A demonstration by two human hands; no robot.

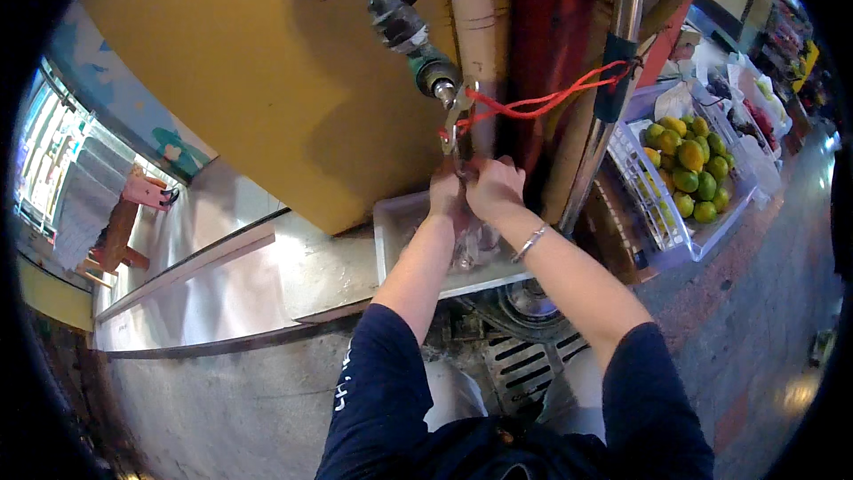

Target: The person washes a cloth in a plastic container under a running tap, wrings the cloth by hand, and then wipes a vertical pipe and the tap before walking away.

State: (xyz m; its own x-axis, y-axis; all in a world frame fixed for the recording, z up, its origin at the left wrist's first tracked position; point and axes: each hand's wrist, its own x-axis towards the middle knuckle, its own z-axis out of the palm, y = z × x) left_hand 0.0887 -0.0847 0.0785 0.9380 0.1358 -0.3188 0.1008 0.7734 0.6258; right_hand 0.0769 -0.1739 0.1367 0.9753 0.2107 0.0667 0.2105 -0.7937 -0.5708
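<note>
My left hand [445, 192] and my right hand [496, 188] are close together just below a metal tap [460, 107]. Their fingers point away from me and are mostly hidden, so whether they hold anything does not show. Beneath them stands a shallow white plastic basin [393, 230]. Something clear and shiny, blurred, is in the basin under my wrists; it may be water or thin plastic. A red cord [540, 109] runs from the tap to a chrome pole [603, 107]. A bracelet circles my right wrist.
Right of the pole, a light purple plastic crate [690, 257] holds several green-yellow citrus fruits [693, 167]. A yellow panel [233, 80] rises behind the tap. A pale step [220, 280] extends left. Below the basin lies a slotted drain grate [523, 367].
</note>
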